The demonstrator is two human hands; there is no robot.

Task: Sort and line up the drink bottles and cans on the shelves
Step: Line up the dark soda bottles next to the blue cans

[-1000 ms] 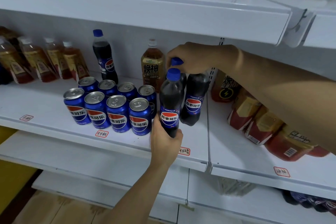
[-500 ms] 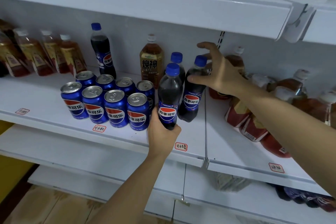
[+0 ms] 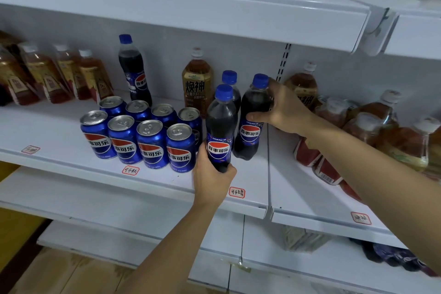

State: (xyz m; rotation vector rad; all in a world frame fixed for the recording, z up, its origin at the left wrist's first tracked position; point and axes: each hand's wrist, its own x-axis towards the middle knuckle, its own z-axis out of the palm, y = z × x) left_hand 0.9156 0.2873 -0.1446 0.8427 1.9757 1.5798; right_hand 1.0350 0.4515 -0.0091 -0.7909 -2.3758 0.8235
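Since half a second ago the right hand [image 3: 284, 112] has closed in on the right cola bottle [image 3: 250, 124], thumb across its front and fingers curled round its shoulder, where before it only touched the neck with spread fingers. The left hand [image 3: 212, 174] grips the base of the front cola bottle [image 3: 220, 126] near the shelf [image 3: 59, 150] edge. A 3rd blue-capped bottle [image 3: 230, 83] stands just behind these 2. All carry the red, white and blue Pepsi globe with 百事可乐. To their left 8 blue Pepsi cans [image 3: 140, 131] stand in 2 rows of 4. Behind sits an amber bottle [image 3: 196, 83] marked 焕神. Small red-bordered handwritten tags [image 3: 237, 192] line the shelf lip.
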